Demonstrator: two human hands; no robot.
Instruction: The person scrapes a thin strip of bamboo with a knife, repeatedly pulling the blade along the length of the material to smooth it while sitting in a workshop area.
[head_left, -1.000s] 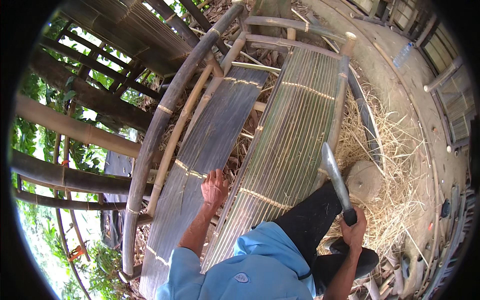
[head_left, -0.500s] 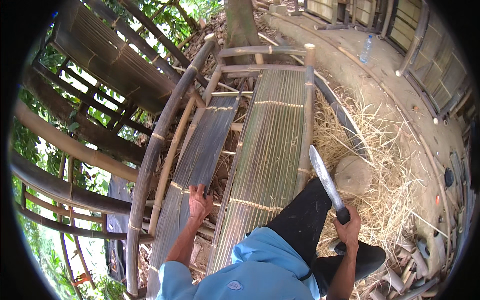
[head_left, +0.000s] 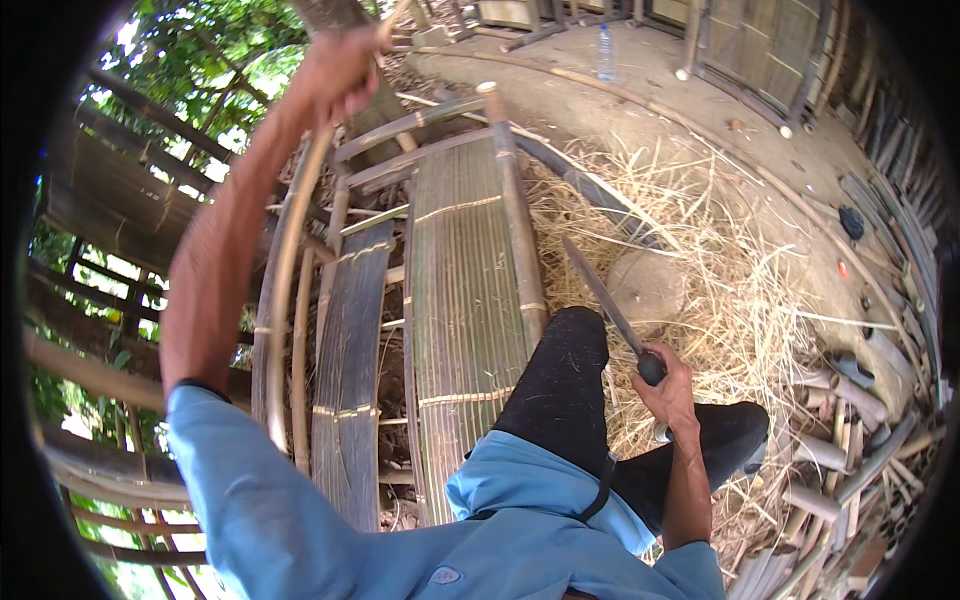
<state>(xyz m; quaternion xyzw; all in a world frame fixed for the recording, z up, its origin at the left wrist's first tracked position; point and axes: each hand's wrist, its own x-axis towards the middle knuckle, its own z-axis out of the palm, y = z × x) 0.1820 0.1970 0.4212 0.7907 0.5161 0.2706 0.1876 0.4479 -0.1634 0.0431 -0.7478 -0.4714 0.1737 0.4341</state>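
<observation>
My left hand (head_left: 345,75) is raised at the upper left, blurred, its fingers curled round a thin pale stick (head_left: 396,18) that shows beyond the knuckles. Low on the right, my right hand (head_left: 667,388) grips the dark handle of a machete (head_left: 603,293), its blade slanting up and left over the straw. To the left of my black-trousered leg lies the green-brown bamboo slat seat (head_left: 460,290). Beside it, a darker slatted panel (head_left: 350,330) is bound with pale cross ties.
A round stump (head_left: 645,285) stands in loose straw (head_left: 720,270) right of the bench. Cut bamboo pieces (head_left: 815,500) lie at the lower right. A plastic bottle (head_left: 605,52) stands on the earth at the back. Bamboo rails (head_left: 272,330) flank the bench's left.
My left hand has left the dark slatted panel and swung up and forward, now round a thin stick. The view has shifted; my right hand still holds the machete.
</observation>
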